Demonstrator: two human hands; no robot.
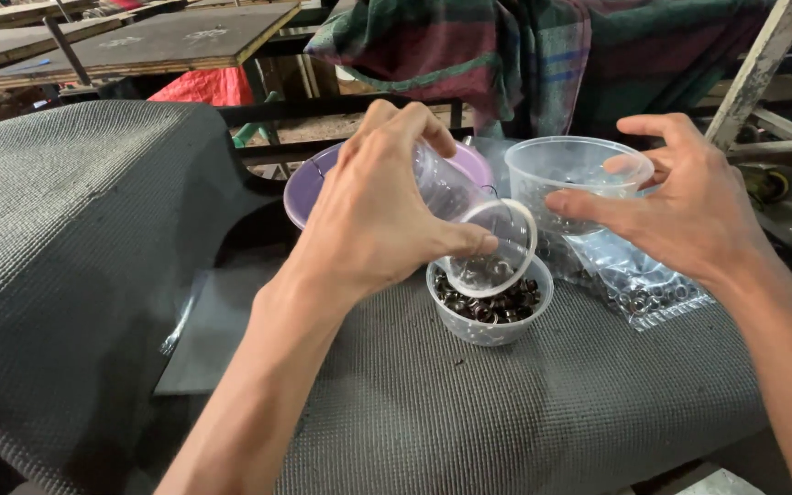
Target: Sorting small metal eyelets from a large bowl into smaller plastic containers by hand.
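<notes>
My left hand (373, 215) grips a clear plastic cup (478, 229), tipped on its side with its mouth facing down over a small clear cup (492, 328) filled with dark metal eyelets. My right hand (680, 197) hovers just to the right, fingers spread, holding nothing; its fingertips are close to the rim of an upright empty clear cup (572, 174). A clear plastic bag of eyelets (639, 280) lies under my right hand.
A purple bowl (309, 183) sits behind my left hand. Everything rests on a grey textured mat (506, 412) over a raised surface. Plaid cloth (506, 46) hangs at the back; wooden boards (158, 41) and metal frames stand beyond.
</notes>
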